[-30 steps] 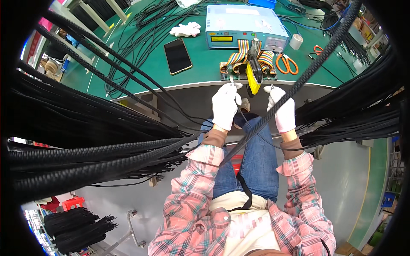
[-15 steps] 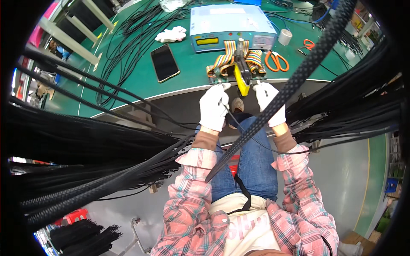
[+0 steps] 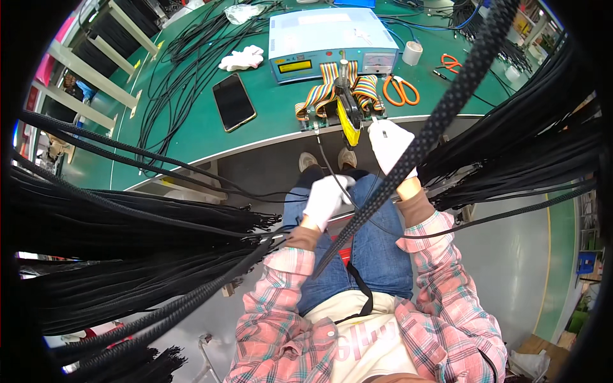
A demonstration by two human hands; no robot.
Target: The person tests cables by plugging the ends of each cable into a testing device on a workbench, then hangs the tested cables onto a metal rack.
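Both hands wear white gloves. My right hand (image 3: 391, 147) is pinched on the end of a black cable, at the right end of a test fixture (image 3: 305, 124) on the table's near edge. A black cable (image 3: 323, 150) hangs from the fixture's left connector toward my lap. Beside that cable, above my thighs, is my left hand (image 3: 328, 199); its fingers are bent and look apart, and I see nothing held. A black toggle clamp with a yellow part (image 3: 348, 122) stands mid-fixture. Striped ribbon cables (image 3: 319, 94) join the fixture to a pale blue tester (image 3: 332, 38).
A phone (image 3: 234, 102), a spare white glove (image 3: 241, 59) and loose black cables (image 3: 169, 96) lie left on the green table. Orange-handled scissors (image 3: 401, 90) and a white roll (image 3: 412, 53) are right. Black cable bundles (image 3: 128, 223) flank me; a thick braided cable (image 3: 440, 121) crosses in front.
My left hand has left the fixture's left connector and come down toward my lap, leaving the cable attached there. My right hand stays at the right connector. The view has shifted slightly.
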